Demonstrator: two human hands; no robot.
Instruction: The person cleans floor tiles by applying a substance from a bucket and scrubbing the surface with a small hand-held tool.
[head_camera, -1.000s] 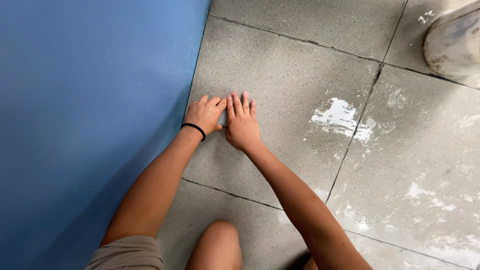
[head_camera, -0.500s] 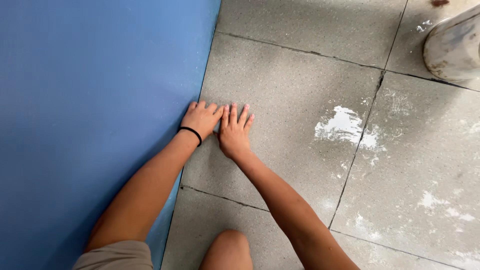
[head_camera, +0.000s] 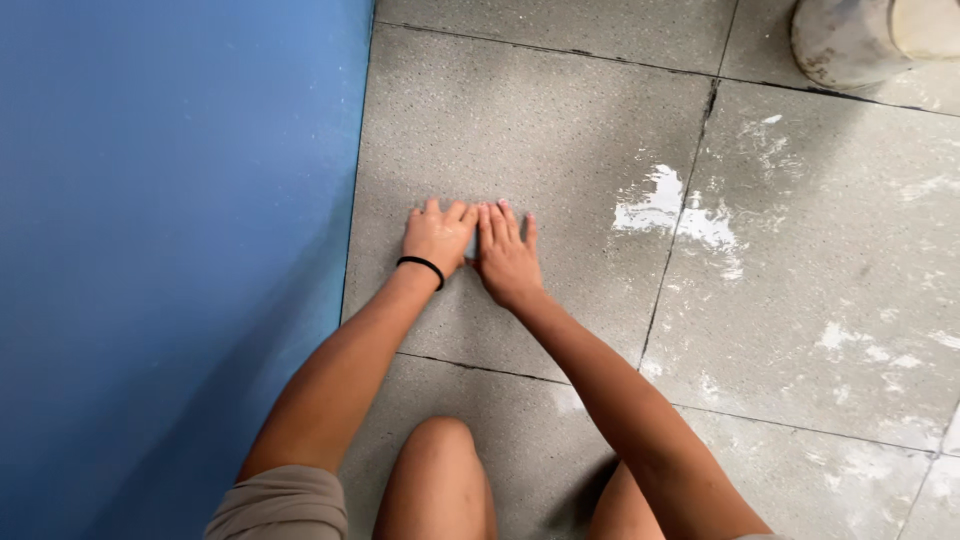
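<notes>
My left hand (head_camera: 437, 235) and right hand (head_camera: 506, 258) lie flat, side by side, on the grey speckled floor tile (head_camera: 560, 120); fingers nearly together, extended, holding nothing.

Even soft daylight, faint shadows beneath arms, sharp focus, no glare

bare arms, black wristband (head_camera: 420, 265), khaki shorts (head_camera: 285, 500)

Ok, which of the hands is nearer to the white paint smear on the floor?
Right. The right hand lies flat on the tile beside the white paint smear; the left hand lies beyond it, toward the blue mat.
</notes>
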